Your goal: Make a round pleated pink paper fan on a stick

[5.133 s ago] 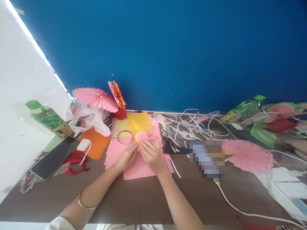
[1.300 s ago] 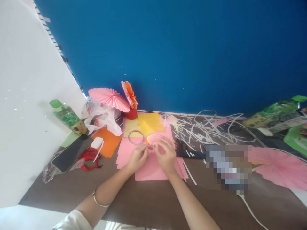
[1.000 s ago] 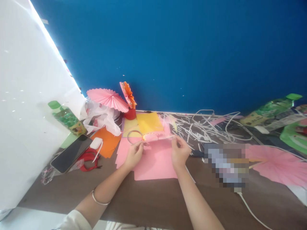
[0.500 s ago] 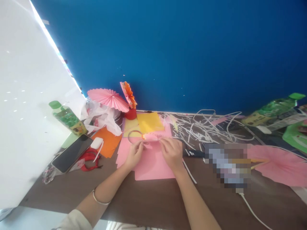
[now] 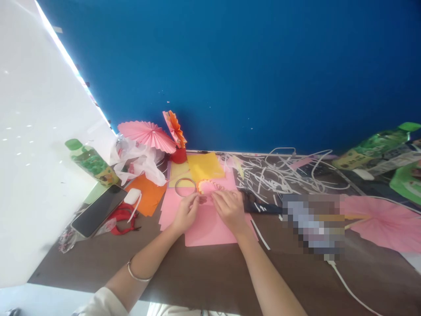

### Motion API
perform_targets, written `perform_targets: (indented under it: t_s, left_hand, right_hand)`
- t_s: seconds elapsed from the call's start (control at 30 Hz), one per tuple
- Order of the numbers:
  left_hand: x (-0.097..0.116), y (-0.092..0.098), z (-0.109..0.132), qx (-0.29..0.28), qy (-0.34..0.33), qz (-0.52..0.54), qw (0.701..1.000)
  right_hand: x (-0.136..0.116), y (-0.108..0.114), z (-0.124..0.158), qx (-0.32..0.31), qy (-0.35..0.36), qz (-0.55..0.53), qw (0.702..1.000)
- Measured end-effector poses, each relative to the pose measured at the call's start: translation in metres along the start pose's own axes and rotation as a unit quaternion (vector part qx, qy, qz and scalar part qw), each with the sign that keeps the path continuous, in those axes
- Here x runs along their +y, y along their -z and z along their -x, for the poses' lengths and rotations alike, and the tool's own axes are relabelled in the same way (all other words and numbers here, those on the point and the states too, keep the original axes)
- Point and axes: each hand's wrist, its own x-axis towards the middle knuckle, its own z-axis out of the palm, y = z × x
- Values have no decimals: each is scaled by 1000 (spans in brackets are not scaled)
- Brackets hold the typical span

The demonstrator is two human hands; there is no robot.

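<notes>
Between my hands is a small pleated paper fan [image 5: 209,186], pink with a pale yellow and orange edge, its folds spread in an arc. My left hand [image 5: 186,215] has thumb and forefinger closed at the fan's lower left end. My right hand [image 5: 230,213] pinches the right end, its fingers bent together. A thin ring [image 5: 176,188], perhaps a roll of tape, lies just beyond my left fingertips. Beneath both hands is a stack of pink paper sheets [image 5: 210,235], with a yellow sheet [image 5: 205,166] on its far part.
Finished pink [image 5: 146,134] and orange pleated rosettes [image 5: 176,129] stand near the blue wall. To the left are a phone [image 5: 98,210], an earbud case [image 5: 133,196] and a green bottle [image 5: 92,162]. White paper strips [image 5: 269,175] tangle at the right, near a pink pleated circle [image 5: 384,224].
The pleated paper has opened from a narrow folded strip into an arc. My right hand has shifted slightly left; my left hand has barely moved.
</notes>
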Motion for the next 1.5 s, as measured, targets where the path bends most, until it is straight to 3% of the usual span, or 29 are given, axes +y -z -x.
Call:
perform_targets:
  t_s: [0.23,0.57,0.83,1.5]
  left_hand:
    - [-2,-2,-1,5,17,19,1000]
    - [-1,-6,-1,-29,73,194,978]
    - [0,-6,-2,-31,84,230,969]
    - [-4,-4,-2,-22,117,251,961]
  right_hand:
    - [2,1,-2,6,4,-3,1000]
    - [0,-2,-3,4,2,1,1000]
    - [2,-3,-1,4,-8,-48,999]
    - [-3,5,-1,-25,11,-25,999]
